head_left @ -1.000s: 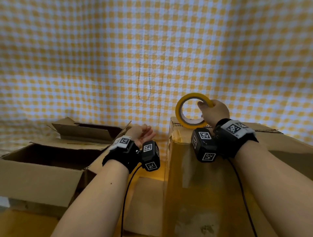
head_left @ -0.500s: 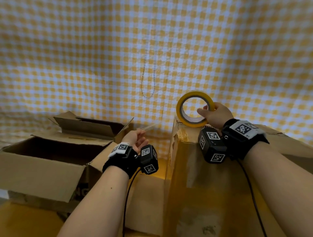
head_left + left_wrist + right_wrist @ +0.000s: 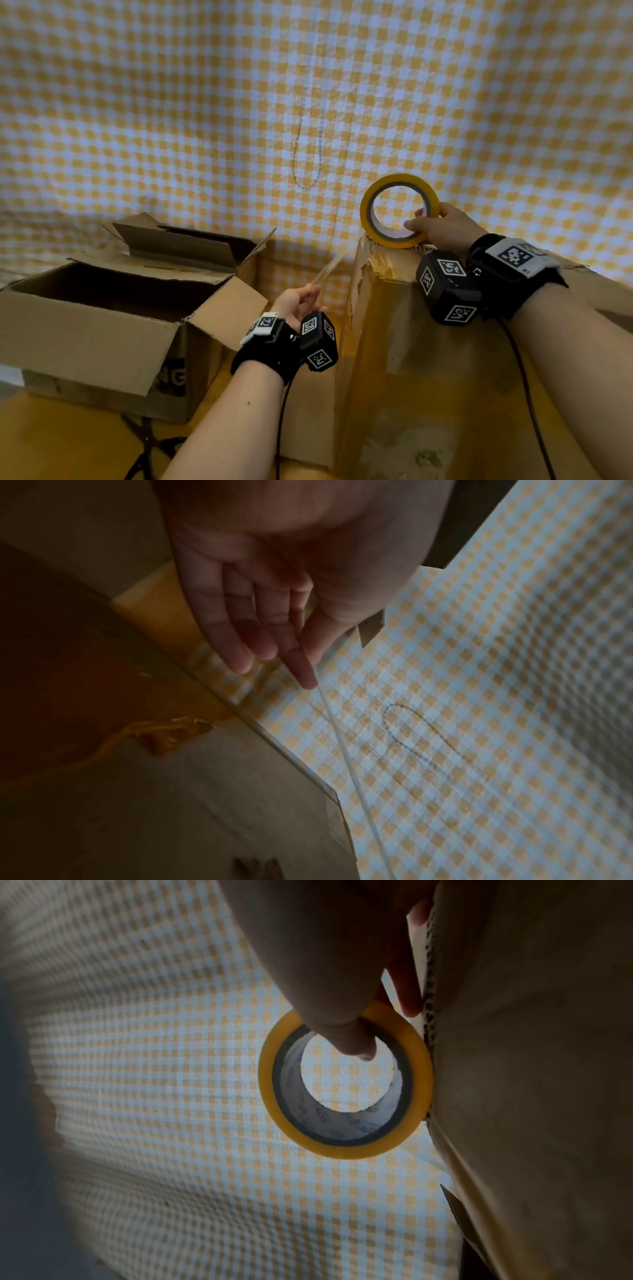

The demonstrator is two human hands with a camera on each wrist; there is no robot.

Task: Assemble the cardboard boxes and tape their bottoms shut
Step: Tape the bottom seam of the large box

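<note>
The right hand [image 3: 445, 228] grips the yellow tape roll [image 3: 399, 209] upright on the far top edge of the tall cardboard box [image 3: 428, 359]. The left hand [image 3: 298, 301] pinches the clear tape strip [image 3: 327, 271] beside it. An open box [image 3: 102, 329] sits left.

Bare forearms, black wrist straps [image 3: 265, 346] with white-tagged camera blocks [image 3: 445, 287], trailing black cables [image 3: 527, 387]
</note>
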